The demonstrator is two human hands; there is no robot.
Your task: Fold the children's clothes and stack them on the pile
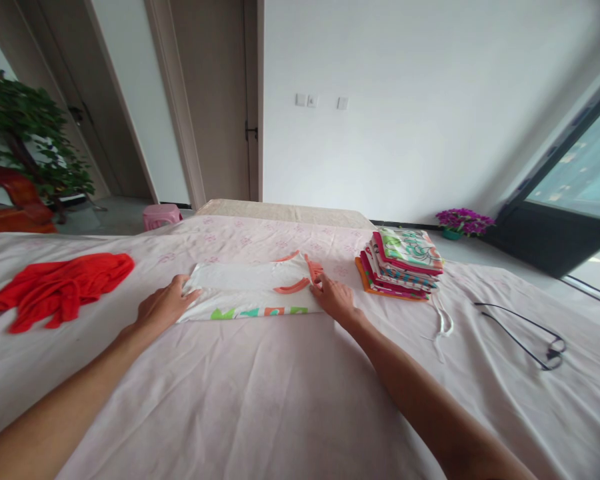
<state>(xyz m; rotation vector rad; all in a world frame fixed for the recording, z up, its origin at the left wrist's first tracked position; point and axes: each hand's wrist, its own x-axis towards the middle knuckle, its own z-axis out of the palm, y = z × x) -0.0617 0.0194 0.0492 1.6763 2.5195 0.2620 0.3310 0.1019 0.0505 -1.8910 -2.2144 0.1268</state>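
White shirt point(250, 275): laid folded on a pale pink sheet point(260, 387), long sides running between 9 and 3 o'clock. Clock reference: shirt at dial centre, 12 o'clock facing away from the wearer.

Left hand point(163, 300): at 9 o'clock, on the left end of the shirt. Partly open, thumb spread apart from the fingers and resting at the cloth. Pinch on the cloth: cannot tell.

Right hand point(337, 297): at 3 o'clock, on the right end. Fingers bent and drawn to the thumb, grasping the shirt beside the coral trim point(294, 287).

Edges and room: near edge nearly straight, facing 6 o'clock; wrinkled sheet from there toward the wearer. Narrow strip of sheet between the right hand and a stack of folded garments point(405, 267), between 2 and 3 o'clock. White cord point(450, 325) beside the stack, at 3 o'clock. Crumpled red cloth point(70, 287) at 9 o'clock, apart from the left hand. Eyeglasses point(551, 352), unfolded, between 3 and 4 o'clock, well apart. Beige cover point(290, 212) at 12 o'clock, past the sheet. On the floor, pink stool point(161, 215) at 10 o'clock.

Markings: green, teal and orange print point(275, 311) along the near edge, too partial to read. Green outlined print on the top garment of the stack, not legible.
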